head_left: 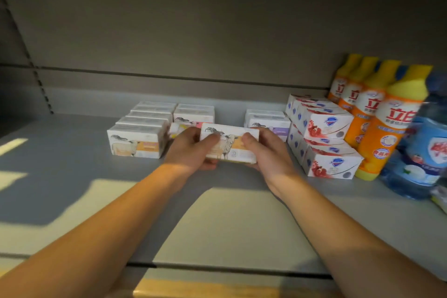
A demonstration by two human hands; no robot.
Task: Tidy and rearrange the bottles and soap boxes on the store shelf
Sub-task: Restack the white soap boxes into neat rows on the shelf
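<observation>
Left hand (pixel 191 150) and right hand (pixel 267 152) clasping opposite ends of white cardboard soap box with goat drawing (pixel 229 144), thumbs curled over its front. Held just above grey metal shelf (pixel 72 172), between rows of matching soap boxes (pixel 139 139) and red-and-white soap boxes (pixel 324 138).

White sheep-print soap box (pixel 229 143); orange, yellow-capped bottles (pixel 384 123); a blurry, seemingly blue bottle (pixel 420 159).

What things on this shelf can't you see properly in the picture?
All in the head view:
- Pink-marked soap box: mostly hidden behind the left hand and the held sheep box.
- Purple-marked soap box: partly covered by the right hand.
- Blue bottle: blurred, cut off by the right edge.
- Small print on the orange bottles: too small.
</observation>
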